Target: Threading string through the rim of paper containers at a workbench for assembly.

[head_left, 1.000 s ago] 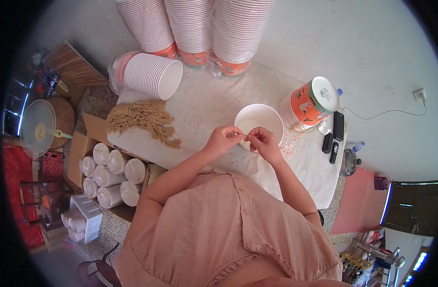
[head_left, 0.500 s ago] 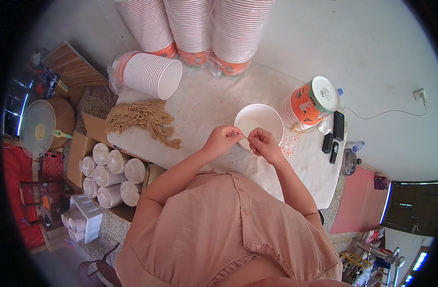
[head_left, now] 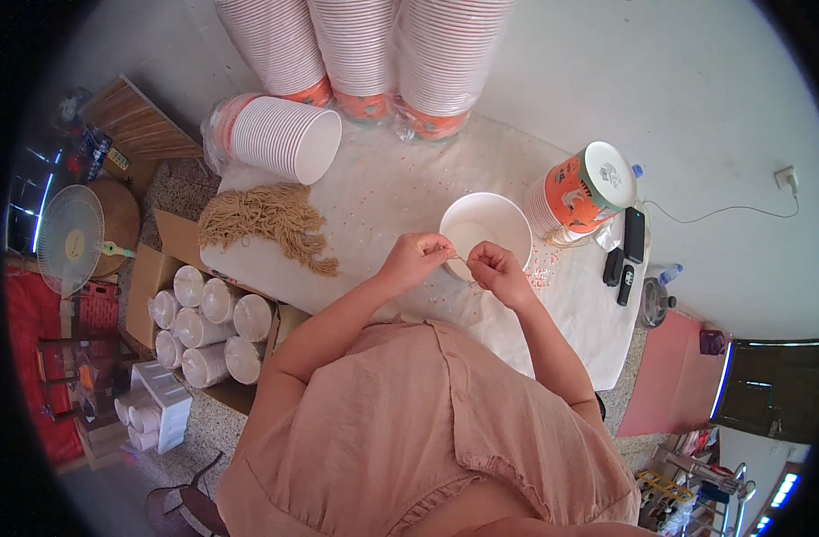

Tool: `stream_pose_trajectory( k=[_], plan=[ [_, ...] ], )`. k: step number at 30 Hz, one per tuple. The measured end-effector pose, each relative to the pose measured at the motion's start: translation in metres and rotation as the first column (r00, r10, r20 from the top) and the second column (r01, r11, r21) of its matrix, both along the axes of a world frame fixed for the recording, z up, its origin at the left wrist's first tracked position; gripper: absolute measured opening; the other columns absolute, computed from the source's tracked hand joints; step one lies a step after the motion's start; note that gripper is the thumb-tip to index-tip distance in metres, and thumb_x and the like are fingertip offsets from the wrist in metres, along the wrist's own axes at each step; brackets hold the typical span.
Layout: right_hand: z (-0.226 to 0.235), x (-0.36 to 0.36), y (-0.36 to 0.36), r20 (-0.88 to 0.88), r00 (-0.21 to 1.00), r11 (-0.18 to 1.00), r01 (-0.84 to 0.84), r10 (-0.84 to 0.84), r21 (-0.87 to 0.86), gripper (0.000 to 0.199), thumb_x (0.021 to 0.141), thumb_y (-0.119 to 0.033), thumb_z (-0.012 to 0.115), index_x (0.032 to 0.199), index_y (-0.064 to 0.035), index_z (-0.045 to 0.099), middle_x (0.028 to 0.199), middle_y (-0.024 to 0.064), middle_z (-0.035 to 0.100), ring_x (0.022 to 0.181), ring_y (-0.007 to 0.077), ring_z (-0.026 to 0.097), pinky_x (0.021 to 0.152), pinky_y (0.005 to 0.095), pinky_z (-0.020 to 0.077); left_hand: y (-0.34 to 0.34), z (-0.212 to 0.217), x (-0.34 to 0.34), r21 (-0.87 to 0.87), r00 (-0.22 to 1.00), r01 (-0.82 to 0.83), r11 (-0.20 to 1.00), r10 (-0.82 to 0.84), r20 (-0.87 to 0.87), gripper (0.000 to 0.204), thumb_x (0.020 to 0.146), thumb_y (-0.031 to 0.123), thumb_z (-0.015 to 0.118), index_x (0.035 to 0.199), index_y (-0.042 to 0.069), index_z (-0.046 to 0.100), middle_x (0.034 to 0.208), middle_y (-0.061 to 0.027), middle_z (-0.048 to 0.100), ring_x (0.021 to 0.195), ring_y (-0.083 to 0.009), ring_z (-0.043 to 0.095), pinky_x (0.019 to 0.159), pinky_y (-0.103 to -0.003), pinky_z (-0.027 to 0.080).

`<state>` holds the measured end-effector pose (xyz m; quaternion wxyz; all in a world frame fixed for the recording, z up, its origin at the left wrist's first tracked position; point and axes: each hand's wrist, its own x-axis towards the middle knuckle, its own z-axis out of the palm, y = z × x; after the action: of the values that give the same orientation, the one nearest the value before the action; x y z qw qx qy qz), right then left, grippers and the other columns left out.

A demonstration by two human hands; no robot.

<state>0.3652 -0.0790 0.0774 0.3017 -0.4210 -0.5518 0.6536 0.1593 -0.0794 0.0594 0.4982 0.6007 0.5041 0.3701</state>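
String [head_left: 460, 259], thin and tan, runs between your two hands, over the near edge of a white tub [head_left: 511, 221]. Your left hand [head_left: 420, 258] pinches one part of it with the thumb and finger. Your right hand [head_left: 501, 272] pinches it too, just beside, with the other fingers curled in. The string is so small that you cannot tell if it has a knot.

The tub has its open top facing up, and it is on a table [head_left: 383, 201] with a pale cover. Little orange and white bits [head_left: 541, 271] lie to the right of the tub. Near them, a stack of orange and green tubs [head_left: 572, 199] is upside down. Next to that stack you have a flat black thing [head_left: 635, 234] and two smaller black things [head_left: 619, 276].

On the left of the table is a messy heap of tan strings [head_left: 264, 222]. Behind the heap, a stack of white tubs [head_left: 271, 140] lies on its side. Three tall stacks [head_left: 363, 54] in clear wrap stand at the back, by the wall. Down on your left, a brown box [head_left: 146, 291] holds round white packs [head_left: 200, 328].
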Motion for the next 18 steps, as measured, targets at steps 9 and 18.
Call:
stream_pose_trajectory(
  k=[9, 18],
  plan=[
    [-0.003, 0.001, -0.002, -0.124, 0.992, 0.984, 0.013, -0.035, -0.179, 0.003, 0.091, -0.007, 0.054, 0.089, -0.0057, 0.056, 0.068, -0.0055, 0.05, 0.056, 0.0028, 0.042, 0.049, 0.0187, 0.0327, 0.002, -0.006, -0.008, -0.08, 1.0, -0.006, 0.997, 0.006, 0.0, 0.015, 0.084, 0.018, 0.067, 0.085, 0.002, 0.067, 0.061, 0.005, 0.055, 0.056, -0.0031, 0.044, 0.05, -0.022, 0.036],
    [0.0, 0.013, 0.008, 0.188, 0.982, 0.996, -0.03, 0.013, 0.086, 0.009, 0.088, -0.009, 0.062, 0.089, -0.0007, 0.065, 0.074, -0.0034, 0.059, 0.065, 0.0028, 0.05, 0.057, 0.0193, 0.04, -0.006, -0.008, -0.018, 0.04, 0.994, -0.02, 0.999, 0.016, 0.111, 0.012, 0.085, 0.016, 0.066, 0.089, 0.004, 0.067, 0.073, 0.0033, 0.058, 0.063, -0.003, 0.047, 0.054, -0.022, 0.039]
  ],
)
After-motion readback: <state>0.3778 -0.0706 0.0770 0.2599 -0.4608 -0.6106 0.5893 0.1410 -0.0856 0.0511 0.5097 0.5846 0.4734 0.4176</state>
